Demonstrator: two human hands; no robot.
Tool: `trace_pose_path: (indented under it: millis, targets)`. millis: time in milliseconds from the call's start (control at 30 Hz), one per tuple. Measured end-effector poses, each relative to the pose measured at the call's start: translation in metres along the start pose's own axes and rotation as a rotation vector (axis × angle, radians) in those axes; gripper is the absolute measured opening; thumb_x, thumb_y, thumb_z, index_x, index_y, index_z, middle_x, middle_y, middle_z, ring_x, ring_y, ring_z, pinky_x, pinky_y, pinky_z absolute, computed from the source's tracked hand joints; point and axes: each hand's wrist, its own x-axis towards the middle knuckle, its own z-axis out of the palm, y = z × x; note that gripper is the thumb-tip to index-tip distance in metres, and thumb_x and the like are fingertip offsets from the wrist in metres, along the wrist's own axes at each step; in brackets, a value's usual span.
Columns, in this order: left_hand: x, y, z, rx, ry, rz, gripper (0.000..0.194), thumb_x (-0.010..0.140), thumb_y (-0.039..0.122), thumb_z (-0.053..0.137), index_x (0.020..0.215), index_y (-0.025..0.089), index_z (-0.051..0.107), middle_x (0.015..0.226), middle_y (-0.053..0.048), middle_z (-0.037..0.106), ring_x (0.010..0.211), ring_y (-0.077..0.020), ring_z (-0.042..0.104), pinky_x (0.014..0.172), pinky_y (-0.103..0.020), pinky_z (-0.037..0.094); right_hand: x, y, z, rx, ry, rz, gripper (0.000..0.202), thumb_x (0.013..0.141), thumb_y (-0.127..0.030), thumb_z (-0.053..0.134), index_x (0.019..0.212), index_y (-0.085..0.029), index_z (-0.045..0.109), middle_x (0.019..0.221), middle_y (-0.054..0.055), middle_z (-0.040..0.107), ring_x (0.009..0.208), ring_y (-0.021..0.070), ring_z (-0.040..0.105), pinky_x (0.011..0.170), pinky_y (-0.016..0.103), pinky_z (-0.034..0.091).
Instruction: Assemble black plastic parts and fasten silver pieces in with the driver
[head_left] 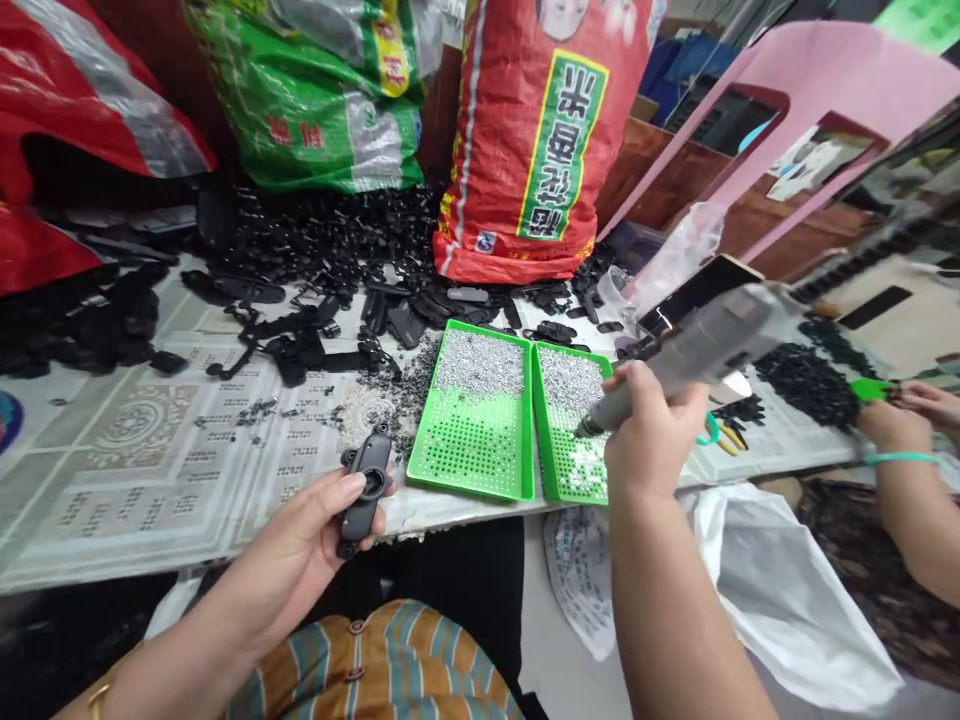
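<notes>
My left hand [330, 520] grips a black plastic part [367, 485] with a round opening, thumb on its face, near the table's front edge. My right hand [651, 425] is wrapped round a grey electric screwdriver [686, 350], whose tip points down and left over the right green tray [551, 450]. That tray and the left green tray [472, 440] stand side by side. Both have perforated bottoms, with many small silvery screws heaped toward the back.
Black parts [300, 340] lie heaped along the back, before a green sack [315, 110] and a red sack [540, 140]. A pink stool [817, 80] stands back right. At the right edge, another person's hands [900, 420] hold a green object [870, 389]. A white bag [787, 590] hangs below.
</notes>
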Motion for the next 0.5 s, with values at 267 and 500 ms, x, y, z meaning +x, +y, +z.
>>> trace_pose_path:
  millis: [267, 500]
  targets:
    - [0.004, -0.007, 0.013, 0.039, -0.041, -0.035, 0.029, 0.072, 0.035, 0.065, 0.095, 0.018, 0.066, 0.087, -0.004, 0.066, 0.065, -0.0119, 0.058, 0.059, -0.022, 0.049, -0.029, 0.010, -0.037, 0.010, 0.117, -0.017, 0.038, 0.076, -0.049, 0.048, 0.079, -0.014, 0.060, 0.043, -0.003, 0.050, 0.038, 0.0126, 0.048, 0.041, 0.027, 0.039]
    - [0.004, -0.010, 0.016, 0.101, -0.044, -0.065, 0.030, 0.074, 0.038, 0.062, 0.091, 0.013, 0.067, 0.068, -0.005, 0.064, 0.063, -0.0119, 0.057, 0.058, -0.021, 0.048, -0.035, 0.016, -0.041, -0.010, 0.118, -0.037, 0.035, 0.078, -0.049, 0.043, 0.074, -0.016, 0.055, 0.043, -0.004, 0.048, 0.037, 0.0114, 0.047, 0.040, 0.027, 0.038]
